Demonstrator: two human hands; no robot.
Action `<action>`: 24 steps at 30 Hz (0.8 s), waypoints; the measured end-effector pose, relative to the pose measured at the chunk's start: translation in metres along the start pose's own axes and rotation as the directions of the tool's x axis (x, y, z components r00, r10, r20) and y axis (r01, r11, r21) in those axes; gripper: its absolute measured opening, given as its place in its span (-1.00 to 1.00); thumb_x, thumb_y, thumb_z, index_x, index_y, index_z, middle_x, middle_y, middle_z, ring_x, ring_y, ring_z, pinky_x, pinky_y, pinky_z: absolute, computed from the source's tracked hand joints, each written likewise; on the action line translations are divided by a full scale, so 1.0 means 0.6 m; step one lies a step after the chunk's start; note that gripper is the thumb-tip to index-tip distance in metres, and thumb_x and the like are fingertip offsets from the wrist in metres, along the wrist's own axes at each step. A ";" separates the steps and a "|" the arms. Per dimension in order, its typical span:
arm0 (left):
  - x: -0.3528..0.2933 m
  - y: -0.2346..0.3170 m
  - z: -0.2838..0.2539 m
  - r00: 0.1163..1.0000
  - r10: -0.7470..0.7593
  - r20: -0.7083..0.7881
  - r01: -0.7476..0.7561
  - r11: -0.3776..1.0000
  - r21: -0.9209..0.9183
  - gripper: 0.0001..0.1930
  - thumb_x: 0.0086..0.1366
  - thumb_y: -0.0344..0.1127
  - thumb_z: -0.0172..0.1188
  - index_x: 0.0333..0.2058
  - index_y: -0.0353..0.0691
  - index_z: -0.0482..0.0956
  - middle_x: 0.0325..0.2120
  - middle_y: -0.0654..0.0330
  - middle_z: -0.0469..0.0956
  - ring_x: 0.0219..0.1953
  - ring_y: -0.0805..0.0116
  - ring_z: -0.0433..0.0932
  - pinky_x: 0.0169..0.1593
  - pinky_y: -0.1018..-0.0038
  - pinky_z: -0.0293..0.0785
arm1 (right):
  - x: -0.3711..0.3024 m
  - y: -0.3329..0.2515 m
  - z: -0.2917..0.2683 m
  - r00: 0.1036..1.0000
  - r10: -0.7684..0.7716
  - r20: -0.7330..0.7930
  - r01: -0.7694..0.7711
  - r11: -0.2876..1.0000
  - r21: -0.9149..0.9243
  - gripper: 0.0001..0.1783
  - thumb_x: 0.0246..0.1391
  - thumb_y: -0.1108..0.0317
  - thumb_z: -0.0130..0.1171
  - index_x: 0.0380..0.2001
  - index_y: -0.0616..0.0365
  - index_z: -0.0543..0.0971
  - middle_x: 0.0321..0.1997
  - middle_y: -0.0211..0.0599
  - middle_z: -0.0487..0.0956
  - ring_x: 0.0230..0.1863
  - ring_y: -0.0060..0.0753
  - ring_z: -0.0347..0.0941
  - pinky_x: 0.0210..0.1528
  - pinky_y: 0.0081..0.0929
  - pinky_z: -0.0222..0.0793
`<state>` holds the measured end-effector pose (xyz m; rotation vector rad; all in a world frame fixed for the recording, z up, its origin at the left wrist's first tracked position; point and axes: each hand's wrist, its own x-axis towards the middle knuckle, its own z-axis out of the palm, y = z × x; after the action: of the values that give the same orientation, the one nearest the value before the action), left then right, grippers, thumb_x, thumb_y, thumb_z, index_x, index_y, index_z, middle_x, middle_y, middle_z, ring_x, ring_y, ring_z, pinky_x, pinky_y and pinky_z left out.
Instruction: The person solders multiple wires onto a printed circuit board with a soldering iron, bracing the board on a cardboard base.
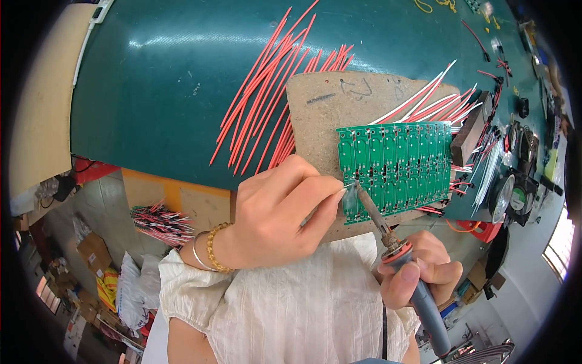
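Observation:
My right hand grips a grey-handled soldering iron with a red collar. Its tip touches the lower left corner of a green circuit board panel. My left hand pinches something thin, likely a wire end or solder, right at that tip; the piece is too small to tell. The panel lies on a brown fibreboard slab resting on the green table. Red and white wires stick out from the panel's far right side.
A loose fan of red wires lies on the table left of the slab. A dark block, small fans and more wires crowd the right edge. A bundle of red and white wires and boxes sit on the floor at lower left.

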<state>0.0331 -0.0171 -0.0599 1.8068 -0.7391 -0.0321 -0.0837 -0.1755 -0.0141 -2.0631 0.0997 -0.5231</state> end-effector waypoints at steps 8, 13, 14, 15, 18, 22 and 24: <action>-0.002 0.007 -0.005 0.999 0.008 0.042 -0.011 0.998 0.069 -0.75 -0.23 -0.60 0.33 -0.48 -0.22 0.61 -0.64 0.27 0.33 -0.70 0.50 0.26 -0.67 0.63 0.13 | 0.005 0.011 -0.011 0.994 -0.107 -0.015 0.107 0.992 0.067 -0.69 -0.13 0.50 0.18 -0.45 0.21 0.21 -0.73 -0.39 0.31 -0.85 -0.54 0.20 -0.80 -0.53 0.11; -0.008 0.016 -0.021 0.998 -0.056 0.042 0.054 0.998 0.029 -0.77 -0.21 -0.61 0.30 -0.47 -0.26 0.58 -0.63 0.26 0.35 -0.71 0.53 0.25 -0.69 0.63 0.11 | 0.002 0.025 -0.019 0.992 -0.081 -0.093 0.099 0.971 0.218 -0.69 -0.12 0.48 0.16 -0.47 0.19 0.18 -0.73 -0.39 0.27 -0.84 -0.54 0.17 -0.80 -0.53 0.07; -0.005 0.018 -0.020 0.995 -0.098 -0.003 0.098 0.995 -0.029 -0.77 -0.23 -0.61 0.29 -0.49 -0.28 0.56 -0.65 0.25 0.35 -0.72 0.50 0.27 -0.70 0.63 0.15 | 0.003 0.023 -0.018 0.992 -0.078 -0.098 0.097 0.972 0.213 -0.69 -0.12 0.48 0.16 -0.47 0.19 0.18 -0.73 -0.39 0.27 -0.84 -0.54 0.17 -0.80 -0.53 0.07; 0.000 0.018 -0.023 0.995 -0.096 0.003 0.096 0.995 -0.033 -0.77 -0.23 -0.61 0.29 -0.49 -0.28 0.56 -0.65 0.25 0.35 -0.72 0.50 0.27 -0.70 0.63 0.15 | 0.003 0.019 -0.012 0.958 -0.032 -0.284 0.083 0.982 0.168 -0.74 -0.11 0.45 0.07 -0.53 0.16 0.16 -0.81 -0.38 0.28 -0.84 -0.56 0.15 -0.77 -0.55 0.05; 0.014 0.015 -0.032 0.987 -0.147 -0.058 0.144 0.988 -0.062 -0.80 -0.17 -0.62 0.27 -0.48 -0.32 0.53 -0.63 0.23 0.40 -0.71 0.51 0.30 -0.69 0.64 0.19 | 0.014 0.018 -0.007 0.885 -0.009 -0.466 0.044 0.997 0.066 -0.75 -0.01 0.38 -0.02 -0.59 0.13 0.14 -0.92 -0.38 0.25 -0.86 -0.58 0.12 -0.73 -0.59 0.03; 0.028 0.005 -0.014 0.982 -0.137 -0.130 0.139 0.990 0.006 -0.81 -0.15 -0.63 0.26 -0.49 -0.31 0.52 -0.63 0.22 0.43 -0.70 0.50 0.34 -0.68 0.62 0.23 | 0.027 0.038 -0.004 0.986 -0.096 -0.137 0.114 0.984 0.135 -0.68 -0.04 0.42 0.15 -0.38 0.20 0.18 -0.71 -0.34 0.30 -0.81 -0.53 0.22 -0.75 -0.49 0.12; 0.037 0.003 -0.010 0.980 -0.150 -0.133 0.151 0.989 0.001 -0.81 -0.15 -0.62 0.26 -0.49 -0.31 0.52 -0.63 0.22 0.43 -0.70 0.50 0.35 -0.68 0.62 0.25 | 0.040 0.041 0.001 0.986 -0.136 -0.096 0.150 0.976 0.158 -0.67 -0.05 0.41 0.18 -0.39 0.20 0.20 -0.70 -0.34 0.31 -0.82 -0.53 0.20 -0.77 -0.52 0.10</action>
<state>0.0522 -0.0234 -0.0490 1.8528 -0.5084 -0.0077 -0.0583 -0.1948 -0.0272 -1.8954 -0.0418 -0.6846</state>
